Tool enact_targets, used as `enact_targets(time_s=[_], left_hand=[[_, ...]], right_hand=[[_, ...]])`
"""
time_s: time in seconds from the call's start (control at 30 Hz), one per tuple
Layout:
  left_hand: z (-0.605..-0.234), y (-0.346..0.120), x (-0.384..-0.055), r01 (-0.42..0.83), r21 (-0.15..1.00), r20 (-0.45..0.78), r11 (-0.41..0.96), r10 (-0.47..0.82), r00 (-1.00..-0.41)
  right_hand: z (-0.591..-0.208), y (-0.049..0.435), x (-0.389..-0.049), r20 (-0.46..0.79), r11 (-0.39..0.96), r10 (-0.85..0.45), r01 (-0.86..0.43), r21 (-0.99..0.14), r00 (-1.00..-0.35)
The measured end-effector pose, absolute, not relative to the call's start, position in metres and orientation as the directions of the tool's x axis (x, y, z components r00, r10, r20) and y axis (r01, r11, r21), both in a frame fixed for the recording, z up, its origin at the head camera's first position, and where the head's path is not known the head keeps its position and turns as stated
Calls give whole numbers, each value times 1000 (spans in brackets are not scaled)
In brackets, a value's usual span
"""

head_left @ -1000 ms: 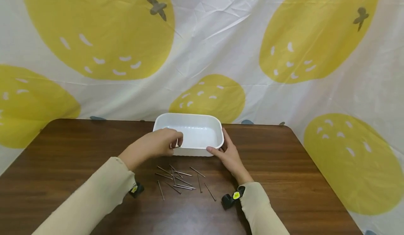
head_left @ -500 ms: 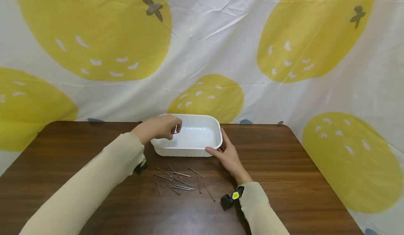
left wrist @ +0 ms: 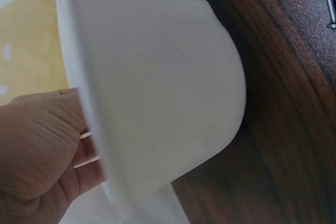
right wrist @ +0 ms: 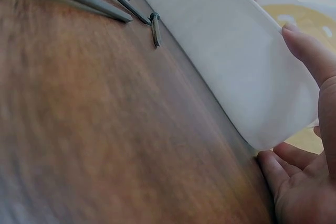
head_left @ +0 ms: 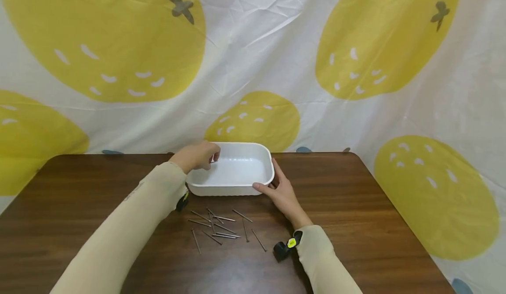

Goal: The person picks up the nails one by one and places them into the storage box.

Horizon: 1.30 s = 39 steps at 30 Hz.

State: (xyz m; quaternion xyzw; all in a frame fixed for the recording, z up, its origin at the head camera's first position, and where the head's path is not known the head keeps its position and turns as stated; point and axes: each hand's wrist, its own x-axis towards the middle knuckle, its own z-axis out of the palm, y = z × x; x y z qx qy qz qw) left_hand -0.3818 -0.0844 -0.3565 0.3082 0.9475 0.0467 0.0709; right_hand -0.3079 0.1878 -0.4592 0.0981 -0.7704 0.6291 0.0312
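Note:
A white rectangular dish (head_left: 229,191) stands near the back of the table. Over its left end, my left hand (head_left: 195,155) pinches a nail (head_left: 214,162), of which only a short dark piece shows. The left wrist view has the dish wall (left wrist: 168,77) hiding those fingertips. At the right front corner my right hand (head_left: 282,193) grips the dish, thumb on the rim and the other fingers around the end and low by its base. Several loose nails (head_left: 226,235) lie scattered on the table in front of the dish.
The dark wooden table (head_left: 356,224) ends at a back edge just behind the dish. Beyond it hangs a white cloth (head_left: 253,57) with yellow fruit prints. A black wrist camera (head_left: 281,251) sits by the right sleeve, close to the nails.
My left hand has moved from the dish's front rim to above its left end, carrying the nail. The right hand keeps its grip on the corner. The head view has shifted slightly.

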Motion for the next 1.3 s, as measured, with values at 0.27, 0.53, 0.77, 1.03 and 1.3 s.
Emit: enact_targets(time_s=[0.27, 0.53, 0.77, 1.03, 1.3], left_hand=[[-370, -88, -387, 556, 133, -61, 820, 567, -822], [-380, -93, -392, 558, 113, -15, 822, 563, -826], [-379, -90, -396, 502, 224, -56, 836, 525, -849], [-387, -87, -400, 545, 149, -18, 825, 553, -833], [-393, -87, -404, 540, 158, -37, 827, 552, -833]], right_hand=[[-461, 188, -310, 184, 179, -109, -202, -963, -977], [-462, 188, -311, 191, 176, -124, -211, -961, -974], [-462, 190, -311, 185, 197, -114, -204, -959, -976], [-460, 190, -311, 190, 187, -120, -210, -960, -974], [-458, 190, -307, 176, 200, -115, -197, -960, -978]])
